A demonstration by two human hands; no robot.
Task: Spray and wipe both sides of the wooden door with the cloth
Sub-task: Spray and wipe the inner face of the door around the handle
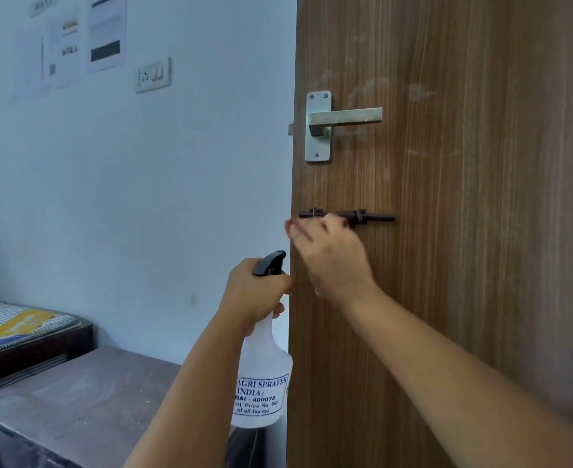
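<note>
The wooden door (464, 231) fills the right half of the view, its free edge running down the middle. Faint whitish smears show around the metal lever handle (332, 125). My left hand (254, 292) grips the neck of a translucent white spray bottle (263, 383) with a black trigger head, held just left of the door's edge. My right hand (329, 255) reaches to the door just below the dark sliding bolt (346, 216). Its fingers are stretched out toward the door's edge and look blurred. No cloth is in view.
A pale blue wall (143, 197) lies to the left with a switch socket (153, 75) and taped papers (82, 38). Low on the left stand a dark wooden desk (75, 400) and a bed with a striped mattress (18, 325).
</note>
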